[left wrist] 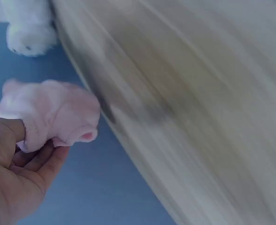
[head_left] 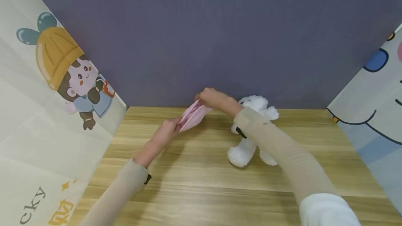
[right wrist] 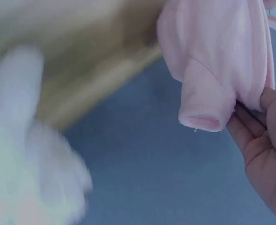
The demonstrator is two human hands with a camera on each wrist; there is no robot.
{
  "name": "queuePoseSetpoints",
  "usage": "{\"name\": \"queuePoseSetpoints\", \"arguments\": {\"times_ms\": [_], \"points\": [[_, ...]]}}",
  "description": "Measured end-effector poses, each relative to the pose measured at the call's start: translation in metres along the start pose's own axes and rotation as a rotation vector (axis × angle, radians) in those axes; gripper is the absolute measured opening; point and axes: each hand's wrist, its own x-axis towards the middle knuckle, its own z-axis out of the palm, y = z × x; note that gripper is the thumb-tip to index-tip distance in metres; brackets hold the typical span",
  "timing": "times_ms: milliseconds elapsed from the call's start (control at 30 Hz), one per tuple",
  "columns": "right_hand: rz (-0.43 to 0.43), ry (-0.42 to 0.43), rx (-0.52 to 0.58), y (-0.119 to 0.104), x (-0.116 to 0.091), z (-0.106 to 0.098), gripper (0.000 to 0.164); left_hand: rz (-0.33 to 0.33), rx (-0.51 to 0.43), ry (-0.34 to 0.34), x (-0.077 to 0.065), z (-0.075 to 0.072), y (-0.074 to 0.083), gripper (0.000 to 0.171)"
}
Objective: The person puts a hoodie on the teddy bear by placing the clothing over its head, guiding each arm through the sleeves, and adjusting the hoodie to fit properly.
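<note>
Left hand (head_left: 162, 133) closed to a narrow pinch on the pink cloth (head_left: 195, 117), thumb on top, fingers under. Right hand (head_left: 216, 99) also narrow, thumb and fingers nipping the cloth's other end. Neither hand spread.

Cloth is strung between the two hands, near the table's (head_left: 188, 187) far edge, looks lifted off the wood. Long axis, seen from the head with 12 at the grey wall (head_left: 201, 34): runs 7 to 1 o'clock, left hand at the 7 end, right hand at the 1 end. One short tube on it, open mouth, points to 6 o'clock in the right wrist view, nearer 4 in the left wrist view.

White plush (head_left: 243, 152) lies at 4 o'clock from the cloth, apart from it, head to 12, legs to 6; right forearm (head_left: 279, 142) crosses over its middle. Grey wall close at 12, right behind the cloth. Printed panels (head_left: 28, 104) stand along the table at 9 and 3, well apart from the cloth. Most of the table stretches out toward 6
</note>
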Motion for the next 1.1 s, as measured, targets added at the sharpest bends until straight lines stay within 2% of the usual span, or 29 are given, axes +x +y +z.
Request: {"name": "queuePoseSetpoints", "arguments": {"times_ms": [67, 167, 367, 500, 633, 733, 867, 1000, 1100], "points": [[0.003, -0.006, -0.020, 0.008, -0.009, -0.018, 0.024, 0.060, -0.032, 0.051, 0.013, 0.011, 0.016, 0.019], [-0.023, 0.005, -0.085, 0.019, -0.026, -0.042, 0.025, 0.135, -0.061, 0.092, 0.033, 0.028, 0.041, 0.018], [-0.077, 0.038, -0.265, 0.032, -0.080, -0.076, 0.035, 0.254, -0.017, 0.147, 0.066, 0.060, 0.080, 0.029], [-0.075, 0.036, -0.360, 0.041, -0.122, -0.082, 0.033, 0.335, 0.053, 0.167, 0.082, 0.080, 0.094, 0.039], [-0.042, 0.027, -0.378, 0.055, -0.161, -0.069, 0.036, 0.414, 0.169, 0.175, 0.094, 0.095, 0.101, 0.043], [-0.051, 0.016, -0.377, 0.066, -0.186, -0.050, 0.040, 0.466, 0.213, 0.126, 0.099, 0.107, 0.101, 0.044], [-0.099, 0.016, -0.367, 0.080, -0.208, -0.020, 0.034, 0.485, 0.174, -0.024, 0.100, 0.125, 0.099, 0.045], [-0.024, -0.008, -0.238, 0.086, -0.220, 0.001, 0.032, 0.424, 0.104, -0.185, 0.098, 0.138, 0.097, 0.050], [0.048, -0.024, -0.101, 0.089, -0.225, 0.012, 0.032, 0.349, 0.020, -0.262, 0.100, 0.144, 0.098, 0.055]]}}
